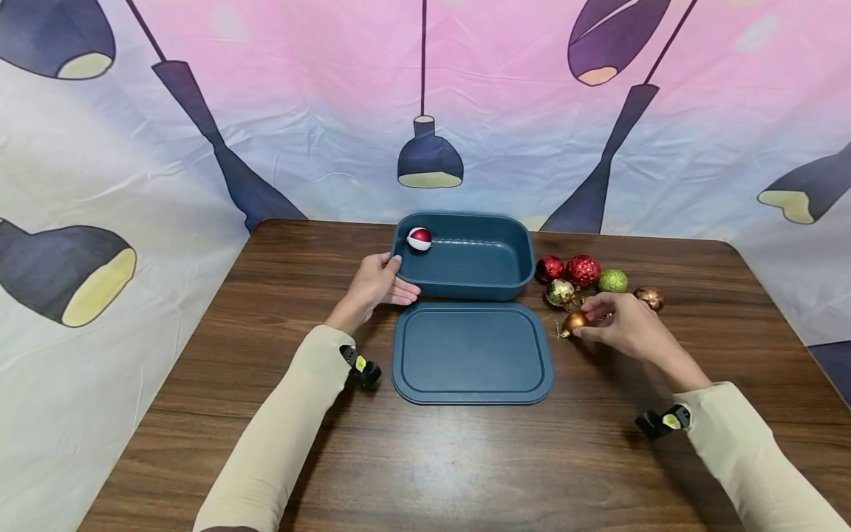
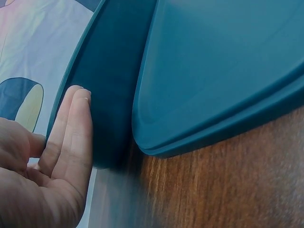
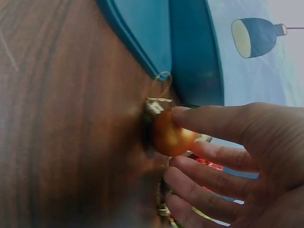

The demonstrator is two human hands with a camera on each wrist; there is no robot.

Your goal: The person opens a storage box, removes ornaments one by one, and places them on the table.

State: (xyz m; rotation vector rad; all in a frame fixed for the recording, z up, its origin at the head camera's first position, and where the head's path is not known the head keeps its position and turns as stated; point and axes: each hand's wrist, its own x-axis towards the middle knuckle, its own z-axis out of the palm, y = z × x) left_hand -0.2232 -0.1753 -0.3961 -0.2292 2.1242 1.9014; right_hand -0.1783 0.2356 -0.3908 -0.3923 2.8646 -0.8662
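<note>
My left hand [image 1: 382, 283] rests at the near left corner of a dark teal box [image 1: 465, 290], straight fingers [image 2: 71, 130] along its outer front wall and thumb by the rim. A red and white bauble [image 1: 419, 239] lies inside the box at the left. My right hand [image 1: 621, 325] pinches a shiny orange-gold bauble [image 3: 171, 134] between thumb and fingertips, low over the table. Its gold cap and hanging loop [image 3: 164, 83] point toward the lid. Behind that hand lie a gold-green bauble [image 1: 561, 292], red baubles [image 1: 583, 270], a green glitter bauble [image 1: 612, 281] and a brown one [image 1: 650, 298].
A flat teal lid [image 1: 473, 353] lies on the wooden table [image 1: 425, 465] just in front of the box. A cloth backdrop [image 1: 346, 111] printed with lamps hangs behind the table's far edge, close behind the box.
</note>
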